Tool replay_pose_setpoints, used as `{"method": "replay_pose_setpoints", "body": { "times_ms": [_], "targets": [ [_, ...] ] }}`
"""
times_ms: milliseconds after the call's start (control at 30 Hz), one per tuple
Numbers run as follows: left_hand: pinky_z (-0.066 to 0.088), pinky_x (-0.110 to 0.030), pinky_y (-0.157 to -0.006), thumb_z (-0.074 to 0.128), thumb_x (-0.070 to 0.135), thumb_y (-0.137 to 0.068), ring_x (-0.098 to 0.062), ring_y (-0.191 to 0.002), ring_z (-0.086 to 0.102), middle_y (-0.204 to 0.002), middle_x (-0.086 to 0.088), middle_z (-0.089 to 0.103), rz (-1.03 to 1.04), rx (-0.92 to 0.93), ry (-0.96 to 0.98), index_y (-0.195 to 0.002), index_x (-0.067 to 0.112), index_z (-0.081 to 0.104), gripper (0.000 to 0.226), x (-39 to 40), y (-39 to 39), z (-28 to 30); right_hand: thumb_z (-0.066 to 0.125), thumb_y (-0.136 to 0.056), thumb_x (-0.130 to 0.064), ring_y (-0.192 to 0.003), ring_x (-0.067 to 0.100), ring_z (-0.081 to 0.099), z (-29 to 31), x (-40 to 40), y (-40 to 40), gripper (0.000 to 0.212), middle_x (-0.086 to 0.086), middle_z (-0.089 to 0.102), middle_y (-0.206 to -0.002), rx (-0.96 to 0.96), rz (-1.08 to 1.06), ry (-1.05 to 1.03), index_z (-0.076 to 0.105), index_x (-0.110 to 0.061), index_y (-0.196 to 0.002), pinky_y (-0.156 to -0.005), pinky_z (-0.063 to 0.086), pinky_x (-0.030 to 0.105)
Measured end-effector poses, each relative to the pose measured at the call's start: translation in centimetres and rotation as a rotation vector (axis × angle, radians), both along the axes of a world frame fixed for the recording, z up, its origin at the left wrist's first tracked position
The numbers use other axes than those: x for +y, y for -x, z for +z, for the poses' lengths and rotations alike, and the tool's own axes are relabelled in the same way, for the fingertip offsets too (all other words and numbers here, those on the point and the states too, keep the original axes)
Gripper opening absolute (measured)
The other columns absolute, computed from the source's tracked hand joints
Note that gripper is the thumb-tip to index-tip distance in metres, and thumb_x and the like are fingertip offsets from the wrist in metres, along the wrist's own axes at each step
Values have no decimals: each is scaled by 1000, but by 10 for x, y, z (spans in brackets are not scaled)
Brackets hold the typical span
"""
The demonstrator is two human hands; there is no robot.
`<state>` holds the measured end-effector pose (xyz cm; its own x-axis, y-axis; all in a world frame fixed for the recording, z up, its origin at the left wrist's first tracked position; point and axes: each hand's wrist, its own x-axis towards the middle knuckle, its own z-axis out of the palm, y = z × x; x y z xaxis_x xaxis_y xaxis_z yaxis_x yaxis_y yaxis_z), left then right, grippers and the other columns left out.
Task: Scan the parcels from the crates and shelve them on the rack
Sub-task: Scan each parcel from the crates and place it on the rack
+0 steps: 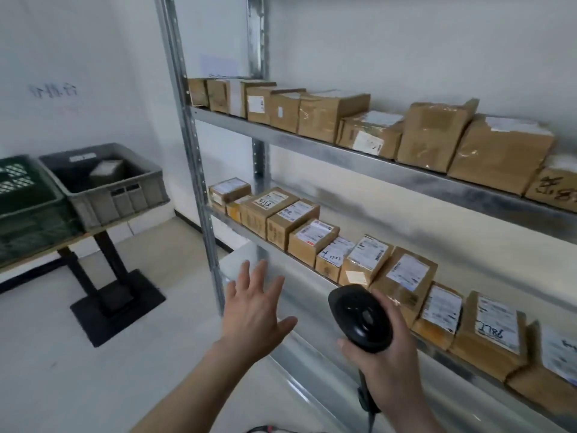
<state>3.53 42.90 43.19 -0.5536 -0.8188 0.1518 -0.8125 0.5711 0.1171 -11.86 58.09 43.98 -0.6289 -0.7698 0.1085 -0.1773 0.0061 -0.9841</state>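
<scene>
Head view: the left hand (254, 310), at 6 o'clock, is spread flat with straight fingers, palm down, holding nothing, in front of the rack (190, 145) post. The right hand (379, 351), at 5 o'clock, curls its fingers round the handle of a black scanner (359, 317), whose head faces the camera; its cable (370, 414) drops toward the bottom edge.

Brown cardboard parcels stand in rows on two shelves. The upper shelf (343, 157), from 12 to 3 o'clock, carries a row whose last box at the right edge bears dark handwriting, cut off and not readable. The lower shelf (281, 250), from the centre to 4 o'clock, carries boxes with white printed labels; one is hand-marked "5133" (264, 203), another "3753" (334, 260), and one near 4 o'clock "78LL", seen upside down (495, 334). The printed text is too small to read.

At 9 o'clock a table (37, 256) bears a green crate (28, 201) and, touching it, a grey crate (118, 195) with one parcel (106, 173) inside. Faint characters (53, 90) on the wall at 10 o'clock are blurred.
</scene>
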Motion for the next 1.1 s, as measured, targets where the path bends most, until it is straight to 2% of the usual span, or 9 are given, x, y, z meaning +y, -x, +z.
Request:
{"method": "replay_pose_setpoints", "body": {
  "times_ms": [100,267,400,600,800,867,967,1033,1100],
  "targets": [
    [13,-54,-124,47,75,-89,-37,-155,-7,-169,-6,-1,90,-3,5,-158,36,20,84,-23,-51,4,87,-68,7,-103,-12,60,6,-32,-34,85,-31,65,-111,-5,79,-7,55,-31,-137,-87,43,14],
    [17,-55,-121,45,76,-87,-39,-155,-2,-168,-8,8,246,26,-21,-155,33,28,82,-56,-124,4,88,-68,5,-103,-10,62,13,-89,-82,86,-19,67,-117,-20,214,-20,55,-32,-137,-95,48,18],
    [18,-55,-120,45,76,-86,-38,-155,-4,-168,-6,8,365,24,-38,-155,33,28,83,-84,-168,1,86,-69,10,-100,-17,60,9,-143,-112,86,-19,64,-119,-25,307,-31,53,-31,-137,-78,45,1],
    [23,-55,-119,45,76,-83,-39,-154,2,-168,-7,14,512,6,-34,-152,32,35,82,-148,-220,-6,86,-67,12,-99,-14,62,-12,-244,-153,85,-19,66,-117,-50,433,-45,54,-35,-130,-83,45,9],
    [36,-57,-110,30,79,-73,-43,-150,21,-161,-11,33,615,-48,-56,-144,28,51,90,-248,-253,-5,85,-66,17,-96,-11,66,-26,-367,-178,85,-13,70,-115,-109,498,-58,57,-25,-135,-77,46,0],
    [33,-55,-112,28,80,-73,-42,-152,17,-163,-9,29,646,-51,-55,-147,29,47,92,-280,-260,0,86,-67,15,-97,-13,64,-22,-403,-186,85,-15,69,-114,-105,524,-64,56,-29,-133,-81,47,3],
    [24,-52,-119,28,79,-79,-38,-155,3,-167,-7,13,679,-77,-64,-154,31,32,89,-321,-270,8,88,-67,9,-102,-11,63,-21,-454,-198,85,-16,68,-117,-89,578,-55,56,-33,-133,-93,49,17],
    [20,-51,-121,34,78,-84,-37,-155,-2,-168,-7,7,703,-85,-79,-156,32,27,86,-341,-276,8,89,-68,7,-103,-13,60,-17,-479,-206,86,-19,65,-119,-83,615,-61,54,-34,-135,-89,45,13],
    [22,-52,-119,28,80,-79,-38,-155,2,-168,-7,11,728,-49,-63,-155,32,32,90,-358,-282,7,88,-67,9,-102,-15,59,-13,-502,-214,86,-20,64,-118,-76,627,-50,54,-31,-136,-86,43,10]
  ]
}}
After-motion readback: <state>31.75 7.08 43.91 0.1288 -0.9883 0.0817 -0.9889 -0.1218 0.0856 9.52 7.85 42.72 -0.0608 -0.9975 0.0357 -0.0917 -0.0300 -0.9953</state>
